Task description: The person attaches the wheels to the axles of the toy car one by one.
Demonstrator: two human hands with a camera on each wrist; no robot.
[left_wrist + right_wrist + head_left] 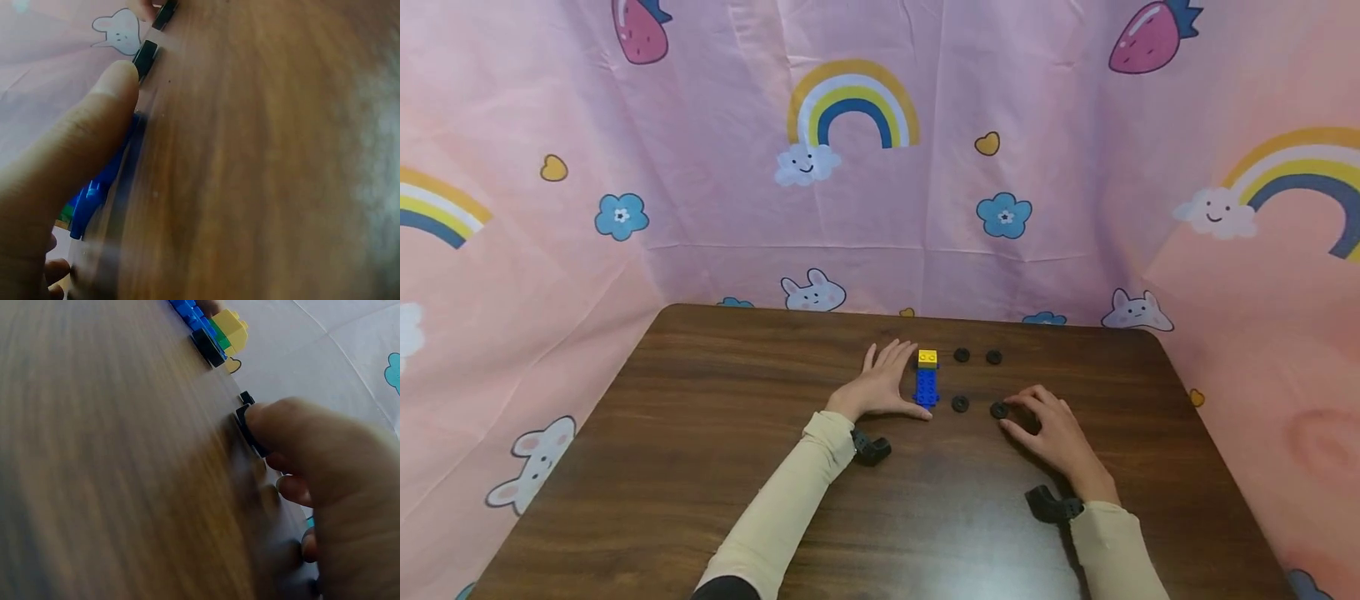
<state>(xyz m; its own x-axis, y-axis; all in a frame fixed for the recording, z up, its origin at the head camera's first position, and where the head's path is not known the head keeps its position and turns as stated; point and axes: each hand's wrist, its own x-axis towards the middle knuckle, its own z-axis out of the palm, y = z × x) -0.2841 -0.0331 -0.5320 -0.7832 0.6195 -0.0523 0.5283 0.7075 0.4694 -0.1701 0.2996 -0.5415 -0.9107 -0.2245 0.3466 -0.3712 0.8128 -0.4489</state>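
A toy block build with a blue studded base (927,388) and a yellow brick (927,358) at its far end lies on the table. In the right wrist view, a green brick (220,334) shows under the yellow one. My left hand (880,392) is beside the build's left side, fingers spread and stretched toward the far end, thumb (81,134) reaching across by the near end. My right hand (1056,429) pinches a small black toy wheel (998,410) between thumb and fingertips, low at the tabletop.
Three other black wheels lie right of the build: a far one (962,355), another beside it (994,357), and a nearer one (960,404). The brown wooden table (970,517) ends at a patterned pink cloth (880,217) behind and at the sides.
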